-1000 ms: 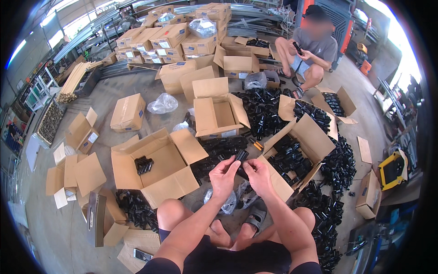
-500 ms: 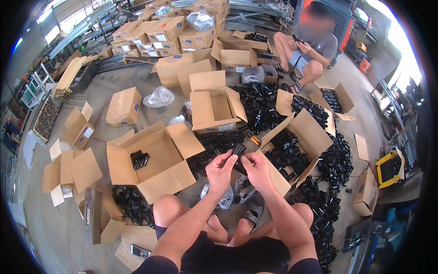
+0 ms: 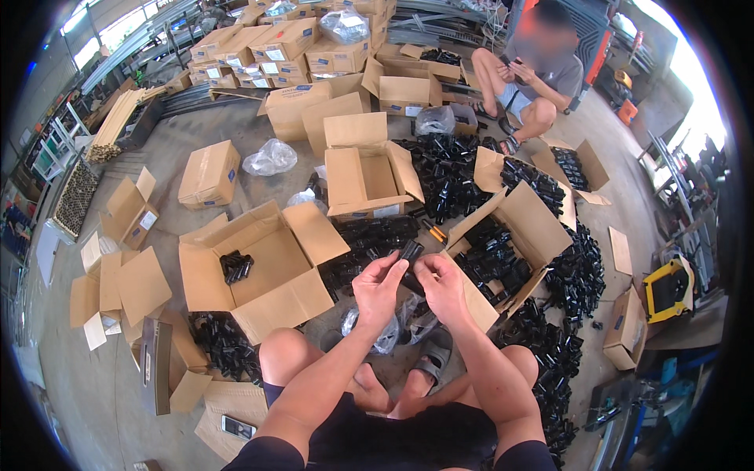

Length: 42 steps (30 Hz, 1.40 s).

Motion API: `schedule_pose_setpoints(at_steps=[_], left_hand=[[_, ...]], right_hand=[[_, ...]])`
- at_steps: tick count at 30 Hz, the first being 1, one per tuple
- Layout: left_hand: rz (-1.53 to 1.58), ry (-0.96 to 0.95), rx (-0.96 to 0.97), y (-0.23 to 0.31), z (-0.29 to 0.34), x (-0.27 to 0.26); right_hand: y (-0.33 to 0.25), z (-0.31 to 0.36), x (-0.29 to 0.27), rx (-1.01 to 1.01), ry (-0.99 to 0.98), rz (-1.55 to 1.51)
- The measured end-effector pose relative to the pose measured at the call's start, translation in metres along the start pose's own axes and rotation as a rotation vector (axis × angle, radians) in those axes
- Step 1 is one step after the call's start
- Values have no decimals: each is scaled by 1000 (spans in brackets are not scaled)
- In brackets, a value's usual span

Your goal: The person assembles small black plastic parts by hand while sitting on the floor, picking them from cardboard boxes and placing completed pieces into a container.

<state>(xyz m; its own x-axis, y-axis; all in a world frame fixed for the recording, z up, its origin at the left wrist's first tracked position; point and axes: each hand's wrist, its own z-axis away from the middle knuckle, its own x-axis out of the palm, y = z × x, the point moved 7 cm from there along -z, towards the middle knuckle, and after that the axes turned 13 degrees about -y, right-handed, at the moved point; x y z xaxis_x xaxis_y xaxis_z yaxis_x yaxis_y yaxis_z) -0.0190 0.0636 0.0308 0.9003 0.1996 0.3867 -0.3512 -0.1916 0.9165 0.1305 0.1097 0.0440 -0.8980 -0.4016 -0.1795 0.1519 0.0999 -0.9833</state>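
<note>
Over my lap, my left hand (image 3: pixel 377 292) pinches a short black tubular part (image 3: pixel 411 252) that sticks up past the fingertips. Close beside it, my right hand (image 3: pixel 441 284) has thumb and fingers pressed together; what they hold, if anything, is hidden. To the left, an open carton (image 3: pixel 275 302) contains a small group of similar black parts (image 3: pixel 236 268). At the right stands another open carton (image 3: pixel 534 220) with many black parts (image 3: pixel 491 259) inside. A dark row of parts (image 3: pixel 365 243) lies beyond my hands, with an orange-handled tool (image 3: pixel 434 231) at its right end.
Loose black parts (image 3: pixel 558 337) are heaped along my right side. Ahead is an open carton (image 3: pixel 347 177); stacked cartons (image 3: pixel 283 43) stand farther back. Another person (image 3: pixel 542 82) sits at the far right, holding something small and dark. A phone (image 3: pixel 238 427) lies on cardboard at lower left.
The black part in my left hand has tilted and shows more clearly above the fingers. My right fingertips are slightly lower against it. The whole view has shifted a little.
</note>
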Motion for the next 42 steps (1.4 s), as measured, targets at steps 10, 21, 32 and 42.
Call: schedule_pose_setpoints(at_steps=[10,21,32,42], left_hand=[[-16,0,-13,1,0,-1],[37,-29,36,-4,-3,2],[96,-50,-7,-5,-3,0],[424,58,-262,-16,-11,-19]], right_hand=[[2,2,0,34,-12,7],[-7,0,-1,-33,3,-12],[5,0,2,-8,-24,-164],[-67,11,-3,-274,-231,468]])
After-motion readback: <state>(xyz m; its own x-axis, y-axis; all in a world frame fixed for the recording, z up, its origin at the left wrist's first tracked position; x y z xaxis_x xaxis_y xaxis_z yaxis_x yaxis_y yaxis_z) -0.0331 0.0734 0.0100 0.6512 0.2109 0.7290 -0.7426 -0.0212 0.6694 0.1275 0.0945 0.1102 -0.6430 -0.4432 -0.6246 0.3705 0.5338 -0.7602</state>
